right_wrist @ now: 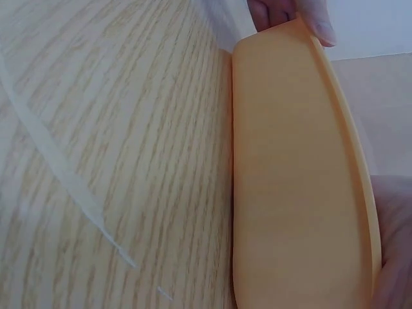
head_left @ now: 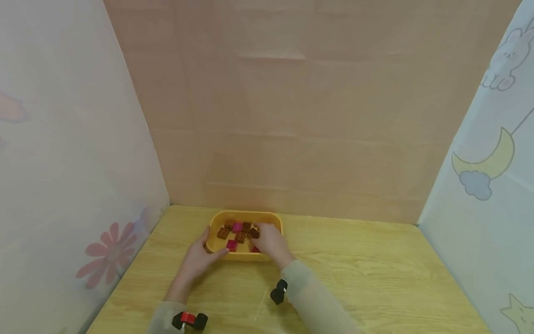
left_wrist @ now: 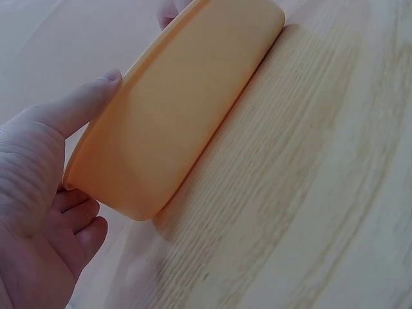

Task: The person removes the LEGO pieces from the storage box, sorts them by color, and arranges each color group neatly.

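A yellow plastic tray (head_left: 254, 256) stands on the table with several small square toy bricks inside, such as a magenta brick (head_left: 232, 245) and a brown brick (head_left: 239, 237). At its left end my left hand (head_left: 198, 258) holds the tray, thumb on the front rim and fingers round the corner, as the left wrist view (left_wrist: 38, 167) also shows. My right hand (head_left: 270, 241) reaches over the right part of the tray. Its fingertips are around a dark brown brick (head_left: 253, 233); I cannot tell whether they pinch it. In the right wrist view the tray wall (right_wrist: 296, 167) hides those fingertips.
The wood-grain table (head_left: 354, 278) extends in front of the tray and to its right. Behind stands a tan paper-like backdrop (head_left: 292, 116). Patterned white panels (head_left: 62, 162) flank the table on both sides. Black mounts (head_left: 278, 292) stick out at the wrists.
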Tool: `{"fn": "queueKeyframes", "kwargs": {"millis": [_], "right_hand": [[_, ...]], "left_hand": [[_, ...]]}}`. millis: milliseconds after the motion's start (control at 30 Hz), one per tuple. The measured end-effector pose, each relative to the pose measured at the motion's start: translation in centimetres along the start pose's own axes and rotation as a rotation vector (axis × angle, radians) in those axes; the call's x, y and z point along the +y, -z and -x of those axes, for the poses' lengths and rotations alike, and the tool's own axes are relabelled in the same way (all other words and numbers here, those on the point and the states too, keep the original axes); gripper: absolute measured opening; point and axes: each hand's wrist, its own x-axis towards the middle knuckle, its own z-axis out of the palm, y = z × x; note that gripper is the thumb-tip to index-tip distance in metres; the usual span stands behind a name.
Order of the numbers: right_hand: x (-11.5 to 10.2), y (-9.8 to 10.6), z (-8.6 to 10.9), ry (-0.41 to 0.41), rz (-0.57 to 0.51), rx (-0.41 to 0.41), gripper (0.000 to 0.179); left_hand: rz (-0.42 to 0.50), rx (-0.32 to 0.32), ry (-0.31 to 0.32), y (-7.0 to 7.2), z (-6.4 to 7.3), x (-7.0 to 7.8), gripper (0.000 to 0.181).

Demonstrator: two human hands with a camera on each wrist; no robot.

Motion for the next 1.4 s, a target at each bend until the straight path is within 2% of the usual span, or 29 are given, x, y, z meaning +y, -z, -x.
{"fn": "queueKeyframes", "kwargs": {"millis": [200, 667, 933, 1167, 1400], "right_hand": [[-0.13, -0.05, -0.01, -0.013, 0.058, -0.003, 0.021], [-0.93, 0.30, -0.11, -0.089, 0.057, -0.032, 0.024], [-0.64, 0.01, -0.16, -0.073, 0.063, -0.025, 0.017], [-0.61, 0.54, -0.26, -0.020, 0.046, 0.012, 0.013], [-0.20, 0.65, -0.34, 0.040, -0.052, 0.054, 0.046]], "left_hand": [[-0.005, -0.002, -0.014, 0.11, 0.01, 0.03, 0.115], [0.010, 0.000, 0.009, 0.10, -0.13, 0.11, 0.116], [0.020, -0.005, 0.022, -0.01, -0.11, -0.14, 0.117], [0.027, -0.005, 0.024, 0.11, -0.33, -0.08, 0.116], [0.012, 0.004, 0.024, 0.14, -0.31, 0.00, 0.115]]}}
